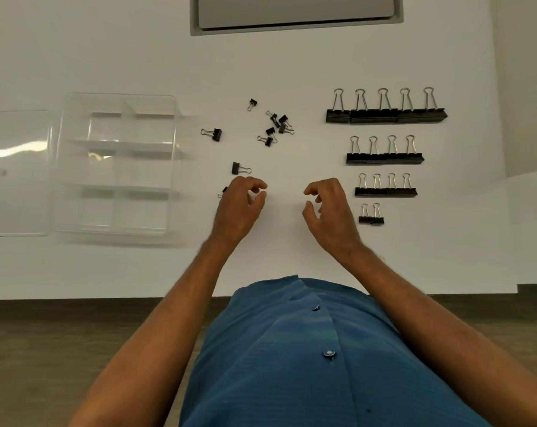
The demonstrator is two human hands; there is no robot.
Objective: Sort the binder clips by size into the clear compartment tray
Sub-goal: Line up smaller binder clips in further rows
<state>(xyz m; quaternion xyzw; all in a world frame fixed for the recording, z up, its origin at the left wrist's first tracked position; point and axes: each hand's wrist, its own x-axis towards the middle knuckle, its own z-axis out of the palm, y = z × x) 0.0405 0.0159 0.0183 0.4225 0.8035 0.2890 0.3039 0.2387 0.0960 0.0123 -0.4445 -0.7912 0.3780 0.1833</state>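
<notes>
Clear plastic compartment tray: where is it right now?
Head view: the clear plastic compartment tray sits on the white table at the left, its clear lid lying left of it and the scattered small black binder clips to its right.

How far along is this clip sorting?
Partly prepared: rows of clips lie lined up by size on the right. Both the left hand and right hand hold nothing. Loose small clips remain, and the clear tray looks empty.
</notes>
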